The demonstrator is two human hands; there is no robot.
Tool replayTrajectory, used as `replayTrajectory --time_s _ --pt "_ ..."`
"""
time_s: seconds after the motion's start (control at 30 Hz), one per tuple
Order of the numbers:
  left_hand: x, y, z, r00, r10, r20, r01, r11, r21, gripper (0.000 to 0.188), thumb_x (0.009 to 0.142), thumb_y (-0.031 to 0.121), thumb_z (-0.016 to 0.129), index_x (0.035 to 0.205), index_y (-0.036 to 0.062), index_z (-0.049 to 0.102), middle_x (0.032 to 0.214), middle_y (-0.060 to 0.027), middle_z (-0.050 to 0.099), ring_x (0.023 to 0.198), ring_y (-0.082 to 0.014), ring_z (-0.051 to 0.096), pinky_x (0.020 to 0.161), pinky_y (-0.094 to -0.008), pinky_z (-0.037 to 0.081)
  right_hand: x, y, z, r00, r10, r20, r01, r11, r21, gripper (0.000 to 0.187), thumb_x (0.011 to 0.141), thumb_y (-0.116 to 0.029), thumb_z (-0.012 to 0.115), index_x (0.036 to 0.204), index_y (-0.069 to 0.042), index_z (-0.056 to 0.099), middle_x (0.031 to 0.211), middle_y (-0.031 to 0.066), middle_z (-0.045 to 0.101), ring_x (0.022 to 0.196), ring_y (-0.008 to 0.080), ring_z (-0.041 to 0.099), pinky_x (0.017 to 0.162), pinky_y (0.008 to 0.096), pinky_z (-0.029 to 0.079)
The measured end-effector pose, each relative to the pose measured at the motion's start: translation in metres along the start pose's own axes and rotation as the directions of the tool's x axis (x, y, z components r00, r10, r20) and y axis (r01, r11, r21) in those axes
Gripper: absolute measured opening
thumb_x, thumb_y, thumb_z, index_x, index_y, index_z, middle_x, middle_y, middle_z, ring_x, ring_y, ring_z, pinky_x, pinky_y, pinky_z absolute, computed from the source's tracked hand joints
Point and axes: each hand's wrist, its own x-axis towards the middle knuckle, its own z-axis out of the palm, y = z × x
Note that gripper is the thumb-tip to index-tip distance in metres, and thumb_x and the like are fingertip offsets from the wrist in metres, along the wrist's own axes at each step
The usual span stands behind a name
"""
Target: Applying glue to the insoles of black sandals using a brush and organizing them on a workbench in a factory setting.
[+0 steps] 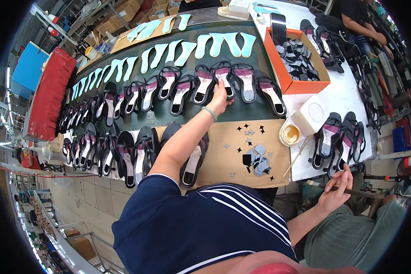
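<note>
My left hand [220, 100] reaches across the bench, a pale green bangle [210, 113] on its wrist. Its fingers close around the heel end of a black sandal [223, 73] with a pink-and-white insole and a black heel patch. My right hand [335, 192] is low on the right, fingers curled together beside several black sandals [340, 137] on the white tabletop; whatever it pinches, if anything, is too small to make out. Between my arms, grey and black star-shaped pieces [260, 160] lie scattered on brown cardboard [223, 148].
Rows of sandals [144, 146] extend leftward. Pale blue insole pieces [187, 52] line the far side. An orange box [301, 84] holds many small grey pieces. Nearby stand a glue pot [289, 134], a white container [311, 113] and a stick [297, 155]. Another person's arm [358, 28] is at far right.
</note>
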Motion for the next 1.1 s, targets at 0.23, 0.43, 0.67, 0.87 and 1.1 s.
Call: replayTrajectory --time_s 0.23,0.43,0.67,0.87,1.1 --pt "0.019 0.017 0.0 0.96 -0.081 0.267 0.13 0.976 -0.173 0.063 0.094 0.066 0.025 0.097 0.0117 0.056 0.078 -0.0074 0.06 0.06 -0.0254 0.053 0.058 -0.0378 0.045 0.005 -0.001 0.014 0.999 0.046 -0.009 -0.045 0.998 0.032 0.029 0.097 -0.016 0.05 0.113 0.008 0.058 0.072 0.0069 0.057 0.041 0.0034 0.037 0.037 0.0173 0.026" --pt "0.005 0.012 -0.01 0.982 -0.136 0.134 0.184 0.859 -0.478 0.057 0.096 0.058 0.031 0.13 0.0131 0.041 0.127 -0.0135 0.048 0.106 -0.0366 0.051 0.088 -0.0509 0.042 0.0 -0.01 0.014 1.0 -0.001 -0.019 0.001 1.0 -0.013 0.028 0.096 -0.016 0.052 0.108 0.008 0.06 0.071 0.007 0.057 0.041 0.0039 0.036 0.037 0.0184 0.024" --pt "-0.086 0.003 0.015 0.904 -0.346 0.25 0.414 0.854 -0.314 0.05 0.097 0.022 0.041 0.138 -0.0015 0.024 0.142 -0.0247 0.031 0.121 -0.0399 0.045 0.102 -0.0502 0.039 0.003 -0.027 -0.016 0.97 -0.116 -0.212 0.117 0.993 -0.008 0.03 0.097 -0.016 0.049 0.111 0.009 0.058 0.073 0.008 0.057 0.04 0.0041 0.035 0.037 0.0181 0.024" --pt "-0.057 -0.017 0.071 0.904 -0.194 0.381 0.276 0.946 -0.172 0.042 0.096 0.019 0.044 0.127 -0.008 0.034 0.133 -0.0261 0.042 0.12 -0.0365 0.048 0.103 -0.0457 0.04 0.005 -0.037 0.002 0.952 -0.145 -0.269 0.17 0.983 0.073 0.028 0.096 -0.015 0.049 0.107 0.009 0.06 0.07 0.0088 0.059 0.04 0.0053 0.038 0.036 0.0183 0.026" --pt "-0.035 -0.05 0.117 0.889 -0.197 0.414 0.283 0.946 -0.156 0.047 0.098 0.037 0.037 0.13 0.0021 0.038 0.136 -0.0136 0.042 0.125 -0.0274 0.043 0.106 -0.0432 0.033 -0.011 -0.041 -0.03 0.932 -0.172 -0.32 0.205 0.976 0.071 0.03 0.099 -0.017 0.046 0.105 0.009 0.06 0.069 0.0113 0.059 0.038 0.0068 0.04 0.035 0.0187 0.027"
